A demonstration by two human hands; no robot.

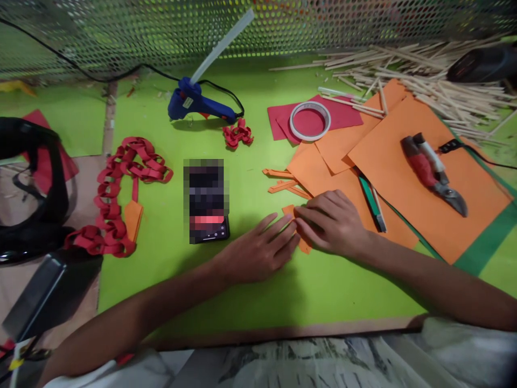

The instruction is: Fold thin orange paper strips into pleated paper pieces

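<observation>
Across the lime-green tabletop [242,310], an orange paper piece [305,246] sits between both hands. The right hand [337,223] has its grip pinched around it; the left hand [262,252] lies loosely spread, its hold unclear. Uneven pressure could crumple the paper; a careless rightward reach could knock the utility knife [371,203].

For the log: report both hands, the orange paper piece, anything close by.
Left hand, right hand: both on orange paper piece, partly covering it. Folded orange strips just beyond. Phone off to the left.
</observation>
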